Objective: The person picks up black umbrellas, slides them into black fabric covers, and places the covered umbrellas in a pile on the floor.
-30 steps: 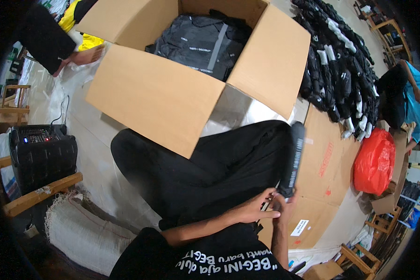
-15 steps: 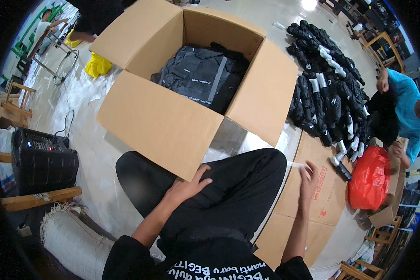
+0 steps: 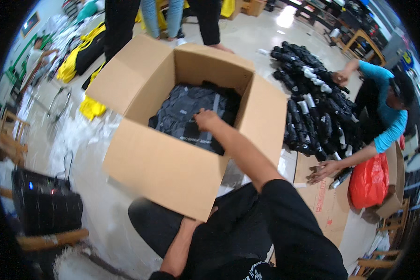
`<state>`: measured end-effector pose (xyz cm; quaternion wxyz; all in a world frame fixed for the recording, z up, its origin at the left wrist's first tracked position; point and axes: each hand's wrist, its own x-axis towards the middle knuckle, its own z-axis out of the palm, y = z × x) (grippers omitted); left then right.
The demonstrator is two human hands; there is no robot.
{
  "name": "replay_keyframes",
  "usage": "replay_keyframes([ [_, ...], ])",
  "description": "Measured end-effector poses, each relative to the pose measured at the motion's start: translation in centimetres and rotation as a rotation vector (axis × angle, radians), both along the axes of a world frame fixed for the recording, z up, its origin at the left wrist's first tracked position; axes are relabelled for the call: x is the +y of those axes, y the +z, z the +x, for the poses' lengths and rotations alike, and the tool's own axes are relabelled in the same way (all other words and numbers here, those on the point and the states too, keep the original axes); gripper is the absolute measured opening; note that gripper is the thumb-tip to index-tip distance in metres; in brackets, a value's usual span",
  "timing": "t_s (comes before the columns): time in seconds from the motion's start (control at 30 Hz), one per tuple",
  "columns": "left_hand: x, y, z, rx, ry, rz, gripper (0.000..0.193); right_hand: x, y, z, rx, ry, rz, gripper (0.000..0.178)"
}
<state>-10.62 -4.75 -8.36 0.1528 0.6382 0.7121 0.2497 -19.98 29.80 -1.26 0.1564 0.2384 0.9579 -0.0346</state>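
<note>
My right hand [image 3: 207,120] reaches into an open cardboard box [image 3: 163,163], over a stack of folded black garments [image 3: 177,109] with grey parts and small white print. Its fingers are bent and slightly apart, with nothing visible between them. Whether the fingertips touch the cloth is unclear. My left hand [image 3: 191,224] is at the near corner of the box's front flap. The flap covers most of its fingers, so its grip cannot be made out. The box stands in front of my crossed legs with its flaps folded outward.
Right of the box lies a pile of black wrapped bundles [image 3: 317,114] with white bands. A co-worker in blue sleeves [image 3: 382,121] bends over it. Nearby are a red plastic bag [image 3: 369,179] and a flat cardboard sheet [image 3: 329,219]. A black speaker [image 3: 49,203] stands left; people stand behind the box.
My right hand has moved from beside my right knee up and left into the box. My left hand is now mostly under the flap. The co-worker has leaned in and stretched one hand out.
</note>
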Motion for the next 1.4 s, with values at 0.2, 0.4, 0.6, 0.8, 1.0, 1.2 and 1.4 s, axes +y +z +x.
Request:
replay_keyframes([
  [0.2,0.7,0.2,0.3,-0.257,-0.006,-0.145,0.045,-0.5,-5.0,-1.1,-0.196,0.024,-0.109,0.028],
  [0.4,1.1,2.2,0.2,-0.108,-0.052,-0.179,0.045,-0.8,1.3,0.6,0.306,-0.002,0.111,0.022],
  [0.6,0.6,-0.5,-0.7,-0.094,-0.075,-0.076,0.045,-2.6,7.4,5.6,0.629,-0.139,0.051,0.020],
  [0.8,0.4,-1.9,-0.9,-0.039,-0.118,0.060,0.049,-4.1,8.2,12.1,0.473,-0.198,-0.173,0.042],
  [1.0,1.1,0.7,-1.7,0.049,-0.165,0.120,0.045,-4.0,9.4,16.1,0.763,-0.442,-0.216,0.040],
  [1.2,0.6,0.3,-0.5,-0.317,-0.052,-0.256,0.040,-4.0,9.8,18.4,0.764,-0.391,-0.254,0.031],
  [1.4,1.2,0.3,-0.1,-0.293,-0.054,-0.162,0.038,-5.1,11.0,18.7,1.066,-0.571,-0.559,0.037],
])
